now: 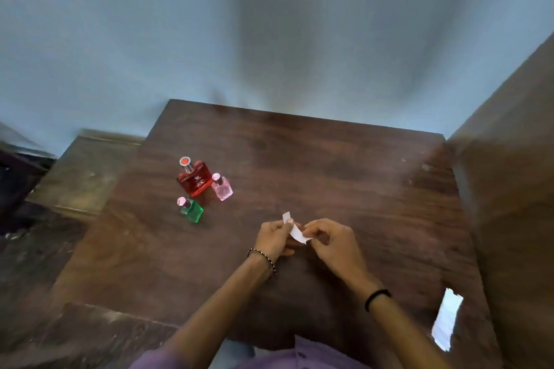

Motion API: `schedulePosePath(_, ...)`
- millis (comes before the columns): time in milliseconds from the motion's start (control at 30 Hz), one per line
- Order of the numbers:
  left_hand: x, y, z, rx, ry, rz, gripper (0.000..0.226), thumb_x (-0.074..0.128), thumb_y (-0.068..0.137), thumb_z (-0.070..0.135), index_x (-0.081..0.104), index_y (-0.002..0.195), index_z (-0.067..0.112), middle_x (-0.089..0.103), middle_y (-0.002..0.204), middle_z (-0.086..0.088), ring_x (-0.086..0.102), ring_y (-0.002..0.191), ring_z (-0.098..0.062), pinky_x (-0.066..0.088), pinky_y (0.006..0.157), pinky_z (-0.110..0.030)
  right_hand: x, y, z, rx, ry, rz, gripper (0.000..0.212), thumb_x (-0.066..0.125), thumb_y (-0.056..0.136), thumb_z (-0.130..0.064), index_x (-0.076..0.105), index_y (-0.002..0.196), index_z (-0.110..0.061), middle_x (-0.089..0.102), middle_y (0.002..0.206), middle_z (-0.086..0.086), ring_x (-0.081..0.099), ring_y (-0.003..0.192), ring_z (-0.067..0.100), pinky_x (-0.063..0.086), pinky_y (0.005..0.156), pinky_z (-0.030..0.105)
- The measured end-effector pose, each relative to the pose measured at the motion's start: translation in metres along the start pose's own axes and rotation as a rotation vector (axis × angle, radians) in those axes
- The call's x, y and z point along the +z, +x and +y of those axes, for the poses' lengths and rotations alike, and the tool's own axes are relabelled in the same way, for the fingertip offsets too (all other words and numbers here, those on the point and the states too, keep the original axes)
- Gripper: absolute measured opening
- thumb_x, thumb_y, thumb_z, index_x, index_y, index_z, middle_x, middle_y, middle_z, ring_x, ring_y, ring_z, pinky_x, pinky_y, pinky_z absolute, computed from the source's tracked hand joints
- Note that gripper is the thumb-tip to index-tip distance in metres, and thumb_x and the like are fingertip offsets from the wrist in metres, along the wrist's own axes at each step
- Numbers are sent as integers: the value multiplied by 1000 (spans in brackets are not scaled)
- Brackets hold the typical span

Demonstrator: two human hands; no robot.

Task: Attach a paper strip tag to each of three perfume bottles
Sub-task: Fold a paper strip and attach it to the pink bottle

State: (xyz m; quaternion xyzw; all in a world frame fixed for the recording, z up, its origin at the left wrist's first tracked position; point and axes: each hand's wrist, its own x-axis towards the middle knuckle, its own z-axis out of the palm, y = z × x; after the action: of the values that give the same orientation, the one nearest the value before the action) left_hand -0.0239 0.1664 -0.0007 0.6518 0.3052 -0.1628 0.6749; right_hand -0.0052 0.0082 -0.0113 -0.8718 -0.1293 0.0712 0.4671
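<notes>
Head view looks down on a dark wooden counter (329, 165) that fills the space under and around both hands. A torn white sheet of paper (447, 318) lies flat on it, well to the right of the right hand and nearer the person. Ahead and to the left of the hands stand three perfume bottles, upright and close together: the red bottle (194, 178) is farthest, the pink bottle (222, 187) just beside it on the right, and the green bottle (191, 210) nearest the left hand, yet apart from it. The left hand (274, 238), with a beaded bracelet at the wrist, and the right hand (332, 244), with a dark band, meet above the counter. Both pinch a small white paper strip (295, 229) between fingertips, the left at its upper end, the right at its lower end.
</notes>
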Motion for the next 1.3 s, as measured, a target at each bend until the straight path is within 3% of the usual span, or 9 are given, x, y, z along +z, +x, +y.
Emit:
schedulePosePath(200, -44, 28, -4, 41, 37, 180, 26, 66, 95, 28, 72, 74, 15, 72, 70, -6, 67, 58, -11, 53, 48, -22, 35, 55, -30, 1, -43, -129, 14, 69, 85, -12, 77, 85, -23, 74, 86, -10, 67, 80, 5, 55, 72, 26)
schedulePosePath(333, -65, 36, -6, 17, -66, 250, 19, 74, 89, 17, 72, 71, 12, 71, 68, -8, 66, 51, -8, 55, 49, -22, 66, 90, -47, 12, 0, -208, 12, 69, 87, -19, 73, 97, -25, 74, 92, -11, 69, 84, 6, 58, 80, 31)
schedulePosePath(500, -77, 39, -9, -31, -167, 275, 12, 78, 83, 8, 71, 74, 10, 73, 73, -9, 67, 52, -10, 56, 50, -21, 106, 132, -72, -46, -44, -399, 58, 76, 86, -25, 54, 139, -17, 60, 136, 0, 57, 119, 14, 50, 100, 35)
schedulePosePath(567, -79, 39, -11, -44, -186, 288, 11, 83, 79, 10, 73, 75, 11, 75, 76, -10, 69, 56, -12, 56, 52, -23, 119, 145, -80, -55, -46, -476, 71, 80, 83, -24, 48, 145, -15, 55, 144, 2, 53, 127, 17, 48, 104, 35)
schedulePosePath(700, -80, 36, -13, -53, -178, 314, 17, 88, 74, 15, 73, 79, 9, 77, 78, -10, 71, 59, -10, 56, 52, -22, 137, 158, -82, -102, -26, -542, 50, 83, 80, -25, 64, 125, -15, 69, 121, 3, 63, 111, 17, 50, 95, 32)
schedulePosePath(867, -77, 37, -19, -54, -154, 329, 32, 89, 72, 14, 59, 82, 14, 74, 83, -12, 70, 61, -17, 58, 52, -28, 133, 158, -70, -86, -78, -513, 29, 76, 87, -29, 66, 109, -14, 73, 109, 2, 65, 99, 14, 52, 96, 41)
schedulePosePath(1033, -71, 35, -30, 10, -64, 247, 25, 80, 82, 12, 55, 84, 15, 70, 84, -12, 64, 52, -14, 54, 46, -27, 91, 127, -52, 107, 224, -483, 28, 67, 92, -45, 59, 107, -22, 72, 114, -4, 69, 107, 13, 53, 100, 41)
schedulePosePath(1133, -63, 31, -31, 89, -34, 167, 12, 77, 85, 12, 65, 85, 10, 72, 83, -13, 66, 52, -11, 54, 46, -26, 54, 100, -49, 235, 573, -418, 33, 66, 94, -39, 59, 115, -15, 72, 116, 5, 69, 110, 23, 54, 98, 44)
schedulePosePath(1300, -41, 31, -20, 247, 117, 107, 7, 76, 87, 17, 76, 84, 23, 76, 80, 0, 72, 73, -13, 62, 69, -33, 4, 64, -49, 333, 896, -393, 15, 52, 98, -15, 53, 112, -10, 64, 93, 21, 65, 79, 35, 52, 62, 36)
